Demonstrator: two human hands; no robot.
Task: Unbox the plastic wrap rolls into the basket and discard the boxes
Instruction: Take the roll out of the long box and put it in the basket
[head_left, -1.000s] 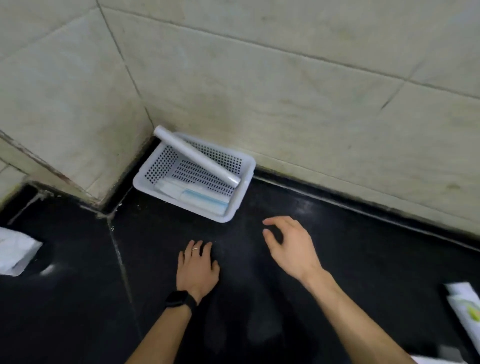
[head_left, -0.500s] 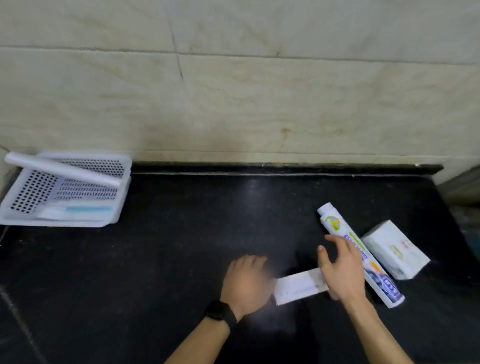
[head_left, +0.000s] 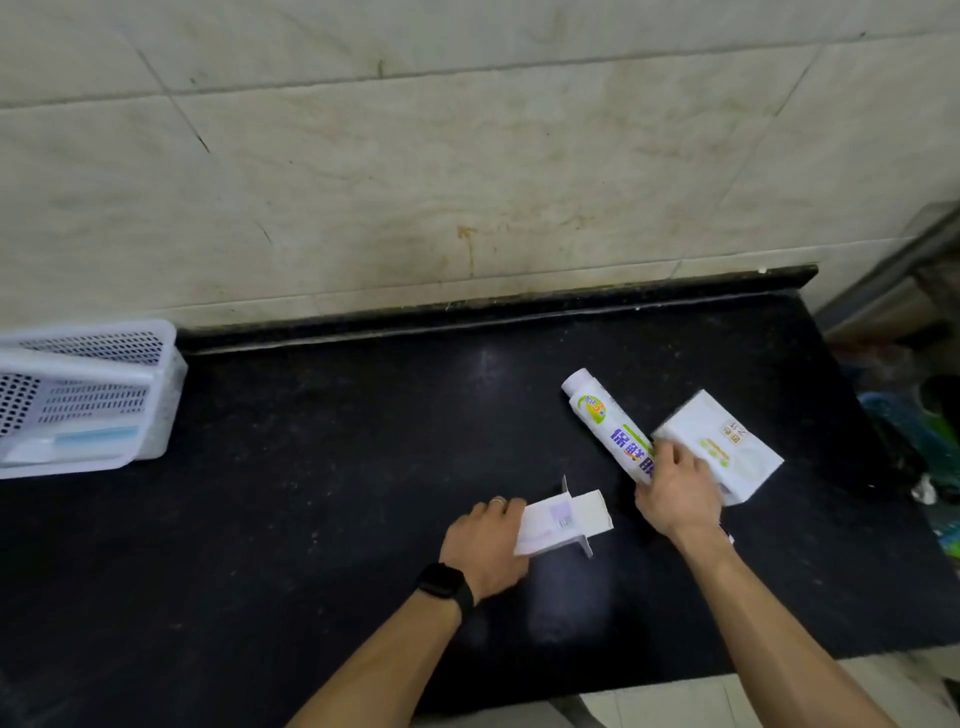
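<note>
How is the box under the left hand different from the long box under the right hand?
The box under the left hand is open, its end flaps sticking out; the long box looks closed. The open box is mostly plain white with a small printed patch; the long box carries green and blue print. The open box appears shorter and lies nearly sideways; the long box lies diagonally. Both are white and rest on the black counter.

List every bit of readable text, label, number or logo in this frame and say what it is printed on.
"保鲜膜" in large blue characters: on the long plastic wrap box, its lower end under the right hand.
Round green-yellow logo near that box's top: too small to read.
Small mark and green emblem on the white packet: too blurred to read.
Barcode and purple patch on the opened box at the left hand: unreadable.
</note>
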